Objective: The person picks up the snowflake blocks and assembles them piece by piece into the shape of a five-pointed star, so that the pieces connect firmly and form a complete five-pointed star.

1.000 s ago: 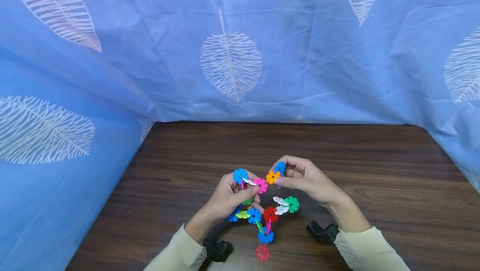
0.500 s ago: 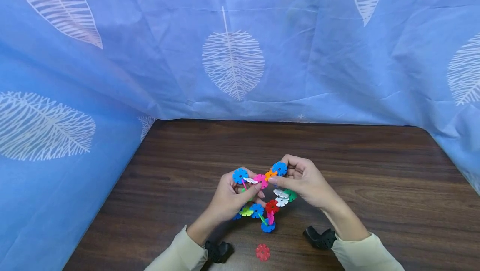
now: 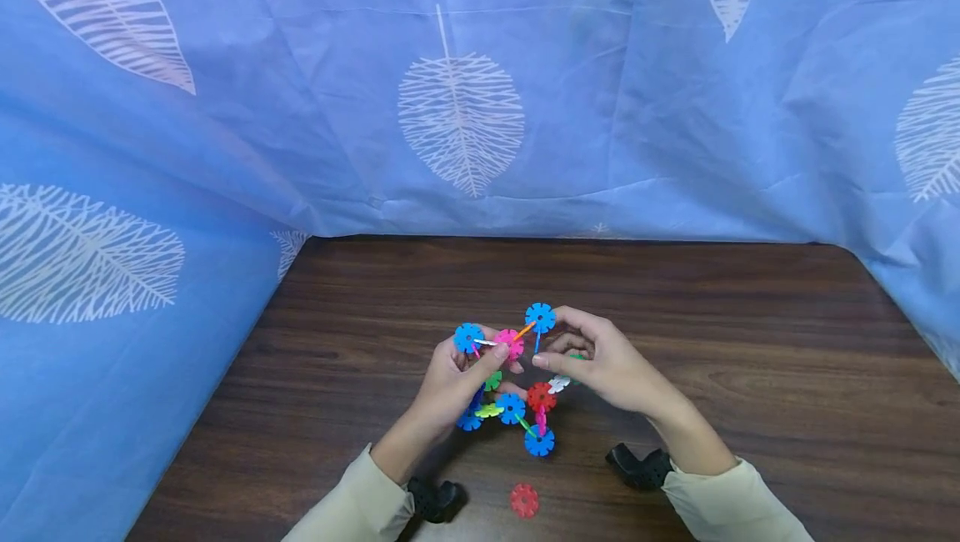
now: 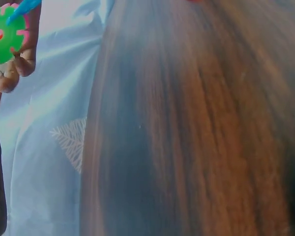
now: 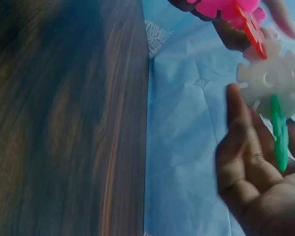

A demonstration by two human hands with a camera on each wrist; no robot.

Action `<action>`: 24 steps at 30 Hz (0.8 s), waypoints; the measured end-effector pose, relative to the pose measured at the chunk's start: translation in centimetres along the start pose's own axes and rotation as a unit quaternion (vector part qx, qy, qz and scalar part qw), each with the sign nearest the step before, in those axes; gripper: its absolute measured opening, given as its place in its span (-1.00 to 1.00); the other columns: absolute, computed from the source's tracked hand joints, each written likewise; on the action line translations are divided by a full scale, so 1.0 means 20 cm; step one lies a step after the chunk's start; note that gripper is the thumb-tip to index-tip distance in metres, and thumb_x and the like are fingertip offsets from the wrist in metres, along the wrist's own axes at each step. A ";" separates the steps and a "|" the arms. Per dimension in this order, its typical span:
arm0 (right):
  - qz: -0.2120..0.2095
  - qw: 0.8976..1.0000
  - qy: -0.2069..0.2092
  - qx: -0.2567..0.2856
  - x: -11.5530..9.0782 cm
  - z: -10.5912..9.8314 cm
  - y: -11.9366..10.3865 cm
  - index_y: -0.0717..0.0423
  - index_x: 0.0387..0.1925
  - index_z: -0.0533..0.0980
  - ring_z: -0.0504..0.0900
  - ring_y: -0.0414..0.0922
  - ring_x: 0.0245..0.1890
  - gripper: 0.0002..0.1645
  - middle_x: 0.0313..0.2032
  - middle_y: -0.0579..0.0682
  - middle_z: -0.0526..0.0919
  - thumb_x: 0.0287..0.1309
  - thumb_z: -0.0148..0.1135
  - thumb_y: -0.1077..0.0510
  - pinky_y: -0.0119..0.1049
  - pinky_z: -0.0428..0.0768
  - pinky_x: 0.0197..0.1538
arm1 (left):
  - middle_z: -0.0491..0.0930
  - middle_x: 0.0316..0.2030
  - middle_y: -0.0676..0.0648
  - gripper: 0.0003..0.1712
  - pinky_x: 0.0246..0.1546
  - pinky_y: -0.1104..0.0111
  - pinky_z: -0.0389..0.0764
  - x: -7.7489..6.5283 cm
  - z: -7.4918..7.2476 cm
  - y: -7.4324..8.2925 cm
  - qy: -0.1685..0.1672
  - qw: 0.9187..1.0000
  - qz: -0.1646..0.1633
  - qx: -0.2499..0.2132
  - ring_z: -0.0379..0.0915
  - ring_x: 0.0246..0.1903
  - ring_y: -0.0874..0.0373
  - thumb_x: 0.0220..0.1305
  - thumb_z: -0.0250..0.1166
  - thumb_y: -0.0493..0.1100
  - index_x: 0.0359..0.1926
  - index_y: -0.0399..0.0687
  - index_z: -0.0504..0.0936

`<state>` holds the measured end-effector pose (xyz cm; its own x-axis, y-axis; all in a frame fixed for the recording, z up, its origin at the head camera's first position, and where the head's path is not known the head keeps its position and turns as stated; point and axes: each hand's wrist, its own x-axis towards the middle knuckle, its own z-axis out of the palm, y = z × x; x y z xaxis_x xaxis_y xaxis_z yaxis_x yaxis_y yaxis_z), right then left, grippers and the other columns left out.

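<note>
A chain of interlocking snowflake discs hangs between the hands in the head view. My left hand pinches the pink disc between thumb and fingers, with a blue disc beside it. An orange disc, seen edge-on, joins the pink one to an upper blue disc. Close at its right is my right hand, fingers bent, thumb tip right below an edge-on blue disc; I cannot tell whether it grips. Lower in the chain are a red disc and a white disc, which overlaps the right fingers.
A loose red disc lies on the dark wooden table, near the person. Black wrist devices are worn at both cuffs. Blue cloth with white leaf prints stands behind the table and along its left side.
The orange disc came from the right to meet the pink disc and now stands edge-on in it. The right thumb has left the orange disc; the upper blue disc shifted up and left.
</note>
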<state>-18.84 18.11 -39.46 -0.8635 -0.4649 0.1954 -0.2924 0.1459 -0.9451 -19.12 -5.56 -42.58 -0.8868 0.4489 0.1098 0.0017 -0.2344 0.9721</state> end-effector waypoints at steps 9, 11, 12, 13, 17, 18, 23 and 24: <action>-0.005 1.000 -0.004 0.011 0.02 0.00 -0.01 0.37 0.01 0.53 0.74 0.05 -0.25 -0.78 -0.22 0.24 0.69 0.41 0.27 0.32 -0.23 0.75 -0.17 | 0.71 -0.02 -0.29 -0.67 -0.13 0.22 0.76 0.02 -0.09 0.04 -0.153 0.978 -0.076 -0.123 0.75 -0.12 -0.14 0.63 -0.16 -0.14 0.19 -0.19 0.39; -0.007 1.000 -0.003 -0.008 0.02 0.02 -0.01 0.36 0.06 0.54 0.73 0.00 -0.24 -0.74 -0.20 0.19 0.70 0.42 0.26 0.31 -0.24 0.74 -0.18 | 0.72 -0.01 -0.18 -0.62 -0.05 0.17 0.74 0.02 -0.10 0.05 -0.187 0.968 -0.093 -0.139 0.74 -0.08 -0.14 0.57 -0.18 -0.22 0.28 -0.25 0.30; -0.007 1.000 -0.001 -0.022 0.02 0.02 -0.01 0.34 0.08 0.55 0.73 -0.04 -0.23 -0.72 -0.19 0.15 0.70 0.41 0.28 0.31 -0.27 0.73 -0.18 | 0.72 0.00 -0.17 -0.58 -0.02 0.17 0.74 0.02 -0.11 0.05 -0.196 0.964 -0.103 -0.143 0.74 -0.07 -0.13 0.55 -0.18 -0.24 0.32 -0.27 0.26; -0.009 0.999 0.002 -0.036 0.02 0.03 -0.01 0.32 0.10 0.56 0.72 -0.07 -0.23 -0.70 -0.19 0.10 0.71 0.40 0.29 0.30 -0.27 0.72 -0.19 | 0.72 0.01 -0.17 -0.56 0.00 0.16 0.73 0.02 -0.12 0.05 -0.205 0.961 -0.113 -0.146 0.73 -0.06 -0.13 0.55 -0.18 -0.23 0.34 -0.31 0.23; -0.034 0.995 0.018 -0.096 0.02 0.06 0.00 0.29 0.15 0.55 0.70 -0.11 -0.24 -0.63 -0.20 -0.02 0.71 0.36 0.34 0.28 -0.26 0.71 -0.17 | 0.73 -0.01 -0.15 -0.50 0.00 0.18 0.73 0.03 -0.13 0.06 -0.201 0.966 -0.122 -0.108 0.75 -0.10 -0.05 0.64 -0.07 -0.10 0.38 -0.36 0.22; -0.041 0.992 0.027 -0.114 0.02 0.07 0.00 0.26 0.18 0.53 0.70 -0.12 -0.22 -0.59 -0.18 -0.03 0.70 0.36 0.35 0.28 -0.26 0.70 -0.17 | 0.73 -0.01 -0.17 -0.47 0.00 0.17 0.73 0.03 -0.13 0.06 -0.194 0.969 -0.122 -0.096 0.76 -0.11 -0.05 0.65 -0.02 -0.08 0.39 -0.38 0.23; -0.081 0.952 0.132 -0.263 -0.03 0.09 -0.04 0.18 0.27 0.47 0.60 -0.05 -0.01 -0.43 0.00 0.01 0.64 0.27 0.45 0.22 -0.13 0.59 -0.06 | 0.72 0.01 -0.25 -0.40 -0.11 0.25 0.76 0.03 -0.16 0.07 -0.129 0.984 -0.124 -0.022 0.77 -0.17 0.03 0.59 0.13 -0.10 0.43 -0.40 0.24; -0.086 0.939 0.153 -0.294 -0.04 0.10 -0.06 0.17 0.22 0.49 0.56 -0.03 0.00 -0.46 0.00 0.01 0.63 0.26 0.46 0.21 -0.11 0.56 -0.03 | 0.71 0.02 -0.27 -0.39 -0.10 0.25 0.75 0.03 -0.16 0.08 -0.116 0.985 -0.128 -0.015 0.77 -0.18 0.03 0.59 0.13 -0.09 0.44 -0.39 0.24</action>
<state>-16.94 16.60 -39.08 -0.8343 -0.2656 0.4831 -0.5368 0.5912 -0.6019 -21.18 -8.44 -41.71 -0.7272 0.6804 -0.0907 -0.2259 -0.1123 0.9677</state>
